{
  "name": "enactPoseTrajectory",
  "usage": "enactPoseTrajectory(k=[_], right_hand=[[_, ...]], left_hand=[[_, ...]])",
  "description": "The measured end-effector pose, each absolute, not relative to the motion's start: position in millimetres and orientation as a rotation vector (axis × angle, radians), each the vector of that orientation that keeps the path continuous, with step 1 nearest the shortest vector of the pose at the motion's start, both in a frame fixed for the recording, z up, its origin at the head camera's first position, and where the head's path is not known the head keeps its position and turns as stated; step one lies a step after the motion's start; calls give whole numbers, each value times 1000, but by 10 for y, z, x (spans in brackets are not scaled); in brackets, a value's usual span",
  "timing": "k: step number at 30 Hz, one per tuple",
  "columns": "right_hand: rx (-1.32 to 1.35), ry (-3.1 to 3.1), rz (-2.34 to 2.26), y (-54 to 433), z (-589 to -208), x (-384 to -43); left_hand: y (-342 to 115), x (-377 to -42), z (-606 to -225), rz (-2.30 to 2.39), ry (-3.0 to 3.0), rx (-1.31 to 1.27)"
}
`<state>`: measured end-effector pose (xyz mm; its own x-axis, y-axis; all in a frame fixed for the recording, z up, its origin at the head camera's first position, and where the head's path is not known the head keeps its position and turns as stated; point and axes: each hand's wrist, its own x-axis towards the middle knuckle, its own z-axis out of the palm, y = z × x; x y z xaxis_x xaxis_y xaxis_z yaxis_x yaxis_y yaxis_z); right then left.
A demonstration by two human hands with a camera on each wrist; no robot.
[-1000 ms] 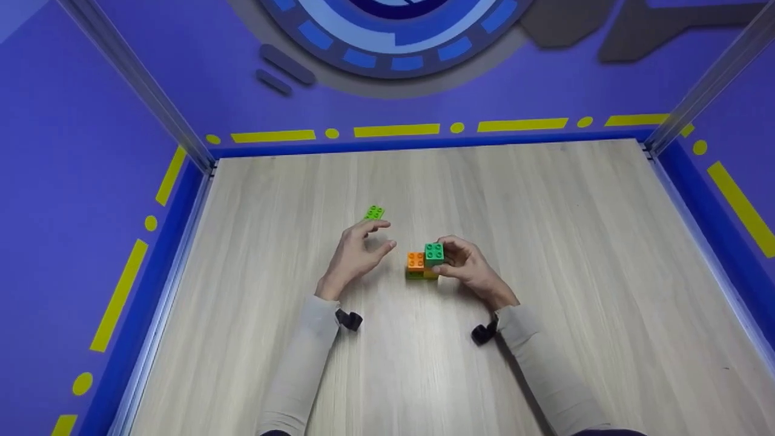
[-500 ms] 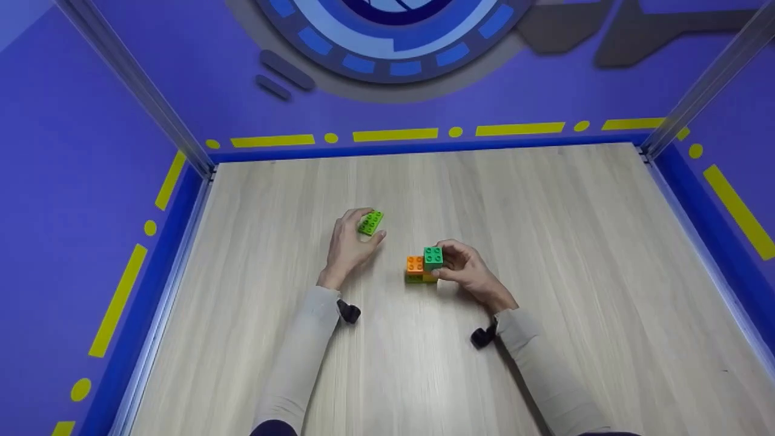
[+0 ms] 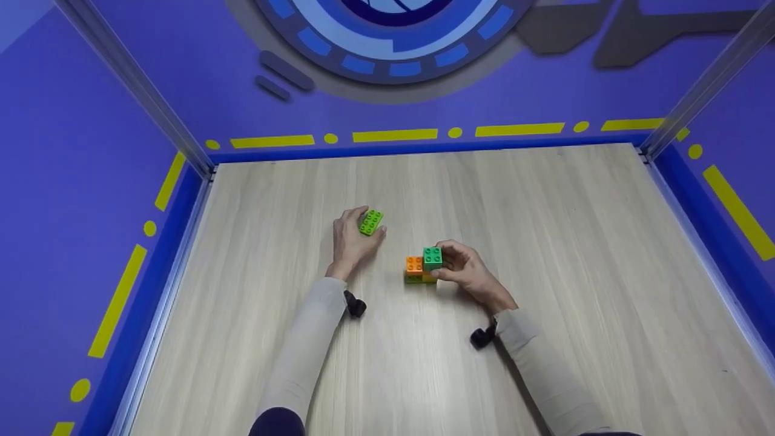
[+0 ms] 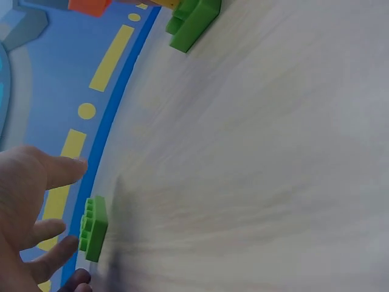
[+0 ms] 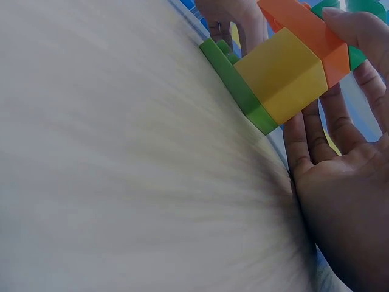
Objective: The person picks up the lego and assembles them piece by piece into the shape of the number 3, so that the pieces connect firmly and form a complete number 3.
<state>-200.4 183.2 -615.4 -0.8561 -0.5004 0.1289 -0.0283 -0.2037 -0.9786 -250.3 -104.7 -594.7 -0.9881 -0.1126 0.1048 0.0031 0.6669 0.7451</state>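
On the worktop [image 3: 387, 375], the brick stack [image 3: 414, 265] is pinched by the right hand [image 3: 469, 274], likely for steadying, while the lime brick [image 3: 371, 223] is bracketed by the left hand [image 3: 351, 243], grip loose, contact unclear.

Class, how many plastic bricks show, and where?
5: a flat lime plastic brick by the left hand; at the right hand, stacked upward, flat green brick, yellow brick, orange brick, emerald brick. Others may be hidden.
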Motion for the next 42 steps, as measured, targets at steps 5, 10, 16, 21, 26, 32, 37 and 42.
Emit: enactPoseTrajectory(k=[5,10,16,21,26,32,37,42], right_hand=[[-615,1753,-2131,1842,-6146,-1986],[-643,1760,-2133,1844,-6146,-1987],[-648,1758,-2131,1831,-6152,-1994],[-648,1754,-2139,1834,-6149,-1994],[-658,1747,-2137,1834,-6161,-2000],[-667,1723,-2146,1832,-6173,-2010],[-664,1711,-2150,1832,-6169,-2006],[-662,1714,-2145,1826,-6161,-2004]], left_hand=[[-1022,-2527,-6034,-1163,-2791,102],[-1025,-2550,-6094,-1108,-2817,107],[-1022,-2551,-6123,-1099,-2795,130],[-1003,-2557,-6129,-1095,-2794,152],[-988,-2568,-6115,-1094,-2792,196],[-983,-2576,-6093,-1072,-2788,195],[-991,-2566,-6081,-1071,-2808,160],[-1018,-2543,-6052,-1085,-2821,107]])
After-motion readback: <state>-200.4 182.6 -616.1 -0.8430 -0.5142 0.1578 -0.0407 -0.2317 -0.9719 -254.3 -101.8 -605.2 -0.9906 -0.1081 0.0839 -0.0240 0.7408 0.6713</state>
